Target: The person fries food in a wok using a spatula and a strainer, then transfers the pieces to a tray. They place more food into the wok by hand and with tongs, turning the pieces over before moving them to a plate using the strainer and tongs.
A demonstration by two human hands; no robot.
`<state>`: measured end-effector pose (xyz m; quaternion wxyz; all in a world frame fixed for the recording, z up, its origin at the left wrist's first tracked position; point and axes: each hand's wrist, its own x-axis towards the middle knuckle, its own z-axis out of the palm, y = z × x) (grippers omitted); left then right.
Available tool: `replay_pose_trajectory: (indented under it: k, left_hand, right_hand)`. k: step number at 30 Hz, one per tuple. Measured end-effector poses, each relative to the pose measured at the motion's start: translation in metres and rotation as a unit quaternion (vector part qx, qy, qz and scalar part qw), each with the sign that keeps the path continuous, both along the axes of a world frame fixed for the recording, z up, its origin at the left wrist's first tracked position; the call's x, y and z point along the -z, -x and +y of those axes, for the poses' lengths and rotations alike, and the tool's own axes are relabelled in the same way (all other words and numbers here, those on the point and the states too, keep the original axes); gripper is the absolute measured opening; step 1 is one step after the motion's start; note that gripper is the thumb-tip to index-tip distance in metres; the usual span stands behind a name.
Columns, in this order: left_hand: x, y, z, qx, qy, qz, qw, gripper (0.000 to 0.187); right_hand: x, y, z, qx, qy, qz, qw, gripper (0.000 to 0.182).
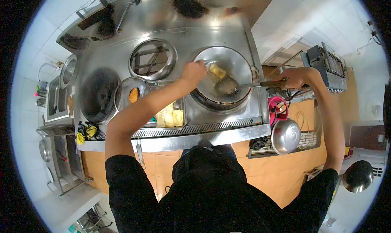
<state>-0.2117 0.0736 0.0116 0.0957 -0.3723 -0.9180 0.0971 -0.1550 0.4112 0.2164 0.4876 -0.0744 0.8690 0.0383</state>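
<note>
A wide metal wok (208, 53) sits on the right side of the steel stove. Inside it lie a pale yellow food piece (217, 71) and the head of a ladle (227, 85). My right hand (294, 78) is closed around the ladle's wooden handle, right of the wok. Over the wok's left rim, my left hand (195, 70) has its fingers together; what they hold, if anything, is too small to tell. Left of my left forearm, a round strainer (125, 90) carries an orange-brown fried piece (134, 95). Yellow pieces (169, 116) fill a tray below that forearm.
A dark pan (99, 95) stands at the stove's left, beside an open burner ring (168, 62). Yellow-black gloves (91, 131) lie at the front left corner. Right of the stove are a pink basket (284, 106) and a metal bowl (286, 136).
</note>
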Motion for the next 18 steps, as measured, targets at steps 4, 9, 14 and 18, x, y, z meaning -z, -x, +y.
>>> replay_pose_trajectory:
  k: [4, 9, 14, 18]
  left_hand:
    - [0.018, -0.022, -0.001, 0.042, -0.022, 0.051, 0.998, 0.020]
    - [0.033, -0.026, -0.001, 0.042, -0.039, 0.074, 0.996, 0.013]
    - [0.048, -0.011, 0.000, 0.064, -0.081, 0.104, 0.989, 0.013]
    - [0.048, -0.008, 0.002, 0.070, -0.080, 0.113, 0.988, 0.018]
  right_hand:
    - [-0.011, -0.007, -0.015, -0.014, -0.001, -0.014, 1.000, 0.058]
    - [-0.003, -0.015, -0.009, -0.015, 0.032, 0.009, 0.999, 0.057]
    - [-0.017, -0.027, -0.024, 0.027, -0.034, 0.020, 0.999, 0.057]
    - [0.002, -0.031, -0.001, -0.005, -0.057, 0.063, 0.996, 0.058]
